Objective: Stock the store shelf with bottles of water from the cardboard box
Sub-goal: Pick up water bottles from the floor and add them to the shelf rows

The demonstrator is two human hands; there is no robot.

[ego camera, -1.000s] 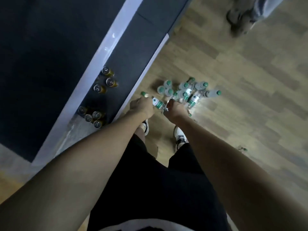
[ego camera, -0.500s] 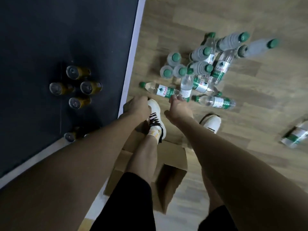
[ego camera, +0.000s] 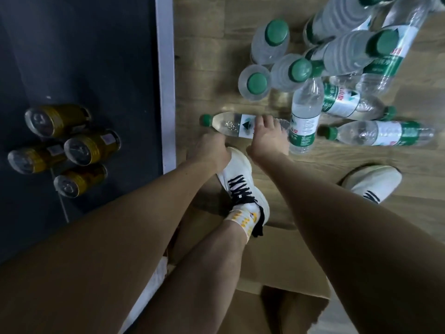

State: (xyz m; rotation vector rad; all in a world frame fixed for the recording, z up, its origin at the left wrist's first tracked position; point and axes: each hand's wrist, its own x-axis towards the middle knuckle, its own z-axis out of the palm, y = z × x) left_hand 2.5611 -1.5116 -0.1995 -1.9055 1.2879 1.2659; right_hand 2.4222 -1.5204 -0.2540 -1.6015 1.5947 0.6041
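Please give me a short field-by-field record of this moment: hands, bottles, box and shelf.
right hand: fingers laid over the lying water bottle, grip unclear
left hand: curled, near the left sneaker; contents hidden
other water bottles: some upright, some lying, all on the wooden floor
cardboard box: on the floor under the legs
shelf: dark, holding four gold cans, no water bottles seen

Our right hand (ego camera: 266, 138) rests on a lying water bottle (ego camera: 231, 124); our left hand (ego camera: 209, 150) sits curled just beside that bottle.
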